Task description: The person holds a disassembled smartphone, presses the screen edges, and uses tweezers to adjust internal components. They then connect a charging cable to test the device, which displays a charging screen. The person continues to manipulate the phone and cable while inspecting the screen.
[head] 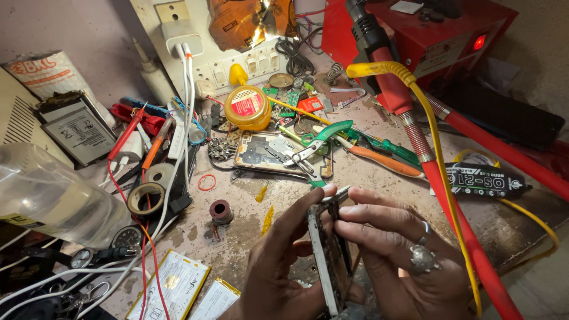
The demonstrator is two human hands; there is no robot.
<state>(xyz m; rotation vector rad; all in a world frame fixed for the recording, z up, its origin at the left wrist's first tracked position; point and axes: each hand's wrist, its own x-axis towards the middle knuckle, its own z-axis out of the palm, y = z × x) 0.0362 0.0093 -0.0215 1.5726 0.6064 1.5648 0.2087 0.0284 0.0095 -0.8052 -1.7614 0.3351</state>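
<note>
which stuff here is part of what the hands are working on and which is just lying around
In hand:
left hand
right hand
opened phone, held edge-up between both

Lying about:
green-handled pliers
phone back shell
yellow round tin
tape rolls
flat batteries
plastic bottle

Bare bench is lying open just left of the 2 hands, broken only by a small solder reel. A red hose is blocking the right side. Pliers and screwdrivers are crowding the space beyond.
</note>
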